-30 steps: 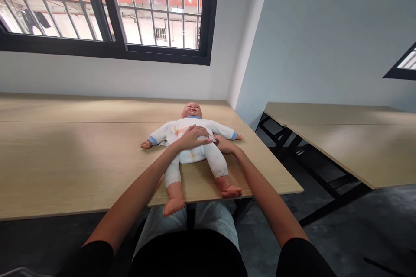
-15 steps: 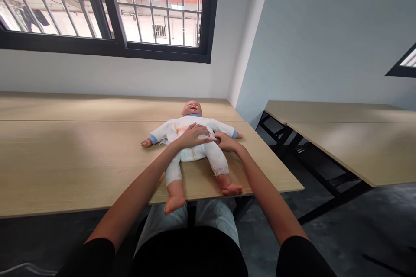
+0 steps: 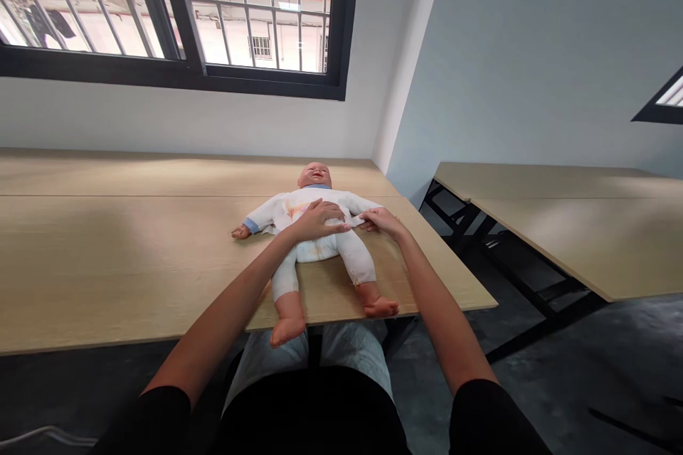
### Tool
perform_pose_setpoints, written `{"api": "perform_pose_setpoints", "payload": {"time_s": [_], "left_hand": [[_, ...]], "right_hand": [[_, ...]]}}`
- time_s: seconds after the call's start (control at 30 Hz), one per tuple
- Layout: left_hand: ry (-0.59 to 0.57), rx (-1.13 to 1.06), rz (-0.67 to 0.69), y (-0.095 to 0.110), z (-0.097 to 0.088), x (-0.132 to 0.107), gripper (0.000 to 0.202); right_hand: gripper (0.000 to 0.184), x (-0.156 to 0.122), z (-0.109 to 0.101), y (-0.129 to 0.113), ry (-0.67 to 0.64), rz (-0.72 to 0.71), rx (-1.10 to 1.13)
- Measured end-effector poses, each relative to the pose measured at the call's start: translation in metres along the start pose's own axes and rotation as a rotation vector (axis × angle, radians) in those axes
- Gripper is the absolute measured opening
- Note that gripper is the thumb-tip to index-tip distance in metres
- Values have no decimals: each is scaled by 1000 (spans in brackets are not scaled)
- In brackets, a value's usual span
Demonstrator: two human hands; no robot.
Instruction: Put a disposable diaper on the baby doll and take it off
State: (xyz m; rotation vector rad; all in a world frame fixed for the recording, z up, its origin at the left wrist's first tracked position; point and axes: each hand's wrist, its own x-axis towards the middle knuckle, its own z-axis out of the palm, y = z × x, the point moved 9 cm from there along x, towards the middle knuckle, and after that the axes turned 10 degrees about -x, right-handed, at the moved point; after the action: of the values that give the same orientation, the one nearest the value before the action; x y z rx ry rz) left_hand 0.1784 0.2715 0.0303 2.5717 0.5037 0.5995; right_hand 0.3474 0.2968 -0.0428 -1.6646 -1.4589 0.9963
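A baby doll (image 3: 314, 242) in a white romper with blue cuffs lies on its back on the wooden table (image 3: 133, 263), head toward the wall, bare feet at the near edge. My left hand (image 3: 318, 220) rests flat on the doll's belly, fingers spread. My right hand (image 3: 380, 221) is at the doll's right side by its arm, fingers pinched on a bit of the white romper fabric.
A second wooden table (image 3: 565, 220) on black legs stands to the right across a gap of dark floor. A barred window (image 3: 181, 14) runs along the wall behind. My knees are under the table's near edge.
My right hand has shifted slightly outward and up along the doll's side, pulling the fabric with it. The left hand stays on the belly.
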Motion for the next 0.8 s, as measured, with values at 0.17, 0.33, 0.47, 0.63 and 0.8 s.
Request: {"api": "perform_pose_setpoints", "payload": {"time_s": [0.17, 0.33, 0.47, 0.63, 0.8], "left_hand": [[-9, 86, -27, -2, 3, -1, 44], [-51, 198, -107, -7, 13, 1, 46], [-103, 251, -133, -5, 21, 9, 45], [-197, 250, -143, -2, 30, 18, 43], [-234, 296, -148, -2, 33, 22, 47]], "right_hand": [[7, -5, -6, 9, 29, 139, 132], [8, -10, -9, 5, 5, 135, 227], [9, -13, -8, -4, -26, 83, 237], [8, -12, 4, -26, -45, -41, 184], [13, -14, 14, -51, 42, -229, 85]]}}
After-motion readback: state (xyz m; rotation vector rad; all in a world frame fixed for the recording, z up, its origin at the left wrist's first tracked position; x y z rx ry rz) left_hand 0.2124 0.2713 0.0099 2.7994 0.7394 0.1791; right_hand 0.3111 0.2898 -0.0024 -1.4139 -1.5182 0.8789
